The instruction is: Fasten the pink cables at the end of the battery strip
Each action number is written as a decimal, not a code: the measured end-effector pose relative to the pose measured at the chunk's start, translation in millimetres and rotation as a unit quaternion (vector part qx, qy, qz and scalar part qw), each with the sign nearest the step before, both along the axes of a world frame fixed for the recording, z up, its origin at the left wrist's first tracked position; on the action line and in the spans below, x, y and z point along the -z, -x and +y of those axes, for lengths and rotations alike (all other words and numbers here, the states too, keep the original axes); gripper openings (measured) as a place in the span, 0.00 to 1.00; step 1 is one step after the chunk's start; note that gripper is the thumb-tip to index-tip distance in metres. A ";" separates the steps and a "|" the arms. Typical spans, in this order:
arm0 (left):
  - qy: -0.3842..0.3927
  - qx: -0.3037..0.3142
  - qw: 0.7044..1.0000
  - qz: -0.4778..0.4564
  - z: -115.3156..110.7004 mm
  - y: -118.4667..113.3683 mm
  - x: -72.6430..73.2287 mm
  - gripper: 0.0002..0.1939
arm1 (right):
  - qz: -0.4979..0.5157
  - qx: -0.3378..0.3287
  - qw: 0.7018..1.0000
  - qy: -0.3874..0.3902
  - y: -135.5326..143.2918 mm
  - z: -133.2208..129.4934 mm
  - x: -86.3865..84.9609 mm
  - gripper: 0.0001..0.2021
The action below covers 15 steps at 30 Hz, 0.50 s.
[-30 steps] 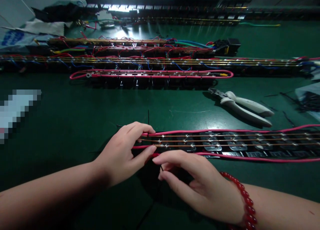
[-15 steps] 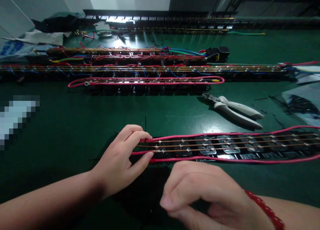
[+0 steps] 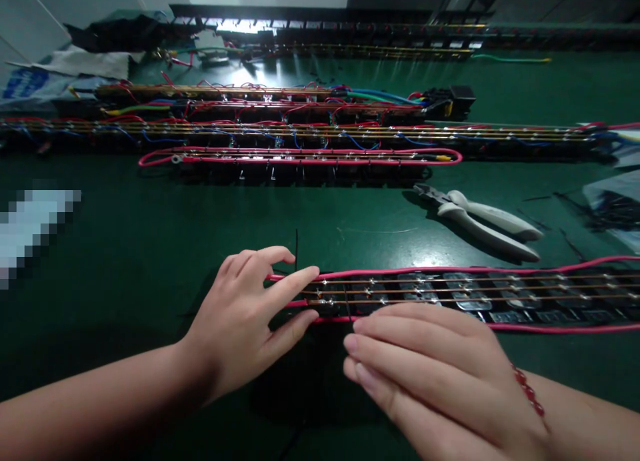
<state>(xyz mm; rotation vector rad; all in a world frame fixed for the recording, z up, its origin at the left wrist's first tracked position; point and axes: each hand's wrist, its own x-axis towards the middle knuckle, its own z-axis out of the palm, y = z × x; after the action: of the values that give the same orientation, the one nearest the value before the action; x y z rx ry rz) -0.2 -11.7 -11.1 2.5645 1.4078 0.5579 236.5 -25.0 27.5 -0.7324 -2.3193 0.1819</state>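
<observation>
A long black strip [image 3: 380, 307] with copper rods and solder joints lies along the front of the table, with red cable [image 3: 400, 272] running down both long sides. My left hand [image 3: 250, 307] spans its left end, index finger on the far cable and thumb on the near one. Beside those fingers a thin black cable tie [image 3: 297, 247] sticks up. Just right of them, my right hand [image 3: 425, 367] is closed, its fingertips pinching another black cable tie [image 3: 347, 301] that crosses the rods. The pinched end is hidden by the fingers.
White-handled pliers [image 3: 480, 224] lie behind the strip. Farther back stretch several wired strips, one looped with red cable [image 3: 300, 161]. A plastic bag [image 3: 615, 201] with black ties sits at right, and another bag [image 3: 35, 91] at far left.
My right hand has moved up to the strip, bringing a black cable tie across the rods. My left index finger has stretched out over the far cable. The view has shifted slightly.
</observation>
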 end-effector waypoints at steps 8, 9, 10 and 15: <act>-0.046 0.083 0.995 -0.008 -0.8 -0.7 -2.4 0.22 | -0.002 -0.066 0.997 -0.031 0.1 15.3 4.1 0.08; -0.035 0.101 0.994 -0.009 -0.3 -0.8 -2.1 0.21 | -0.007 -0.074 0.997 -0.032 -1.1 17.5 3.7 0.08; -0.026 0.111 0.993 -0.009 0.2 -0.9 -1.9 0.21 | -0.010 -0.080 0.996 -0.033 -1.9 19.8 4.2 0.08; -0.024 0.103 0.994 -0.007 0.6 -0.6 -3.1 0.18 | 0.002 -0.057 0.997 -0.047 0.1 28.1 15.9 0.05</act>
<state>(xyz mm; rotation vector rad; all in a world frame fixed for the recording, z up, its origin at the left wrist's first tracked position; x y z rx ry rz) 0.5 -11.0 -8.0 2.6954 1.1206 0.5807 236.4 3.1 11.6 -0.5539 -2.3501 0.1235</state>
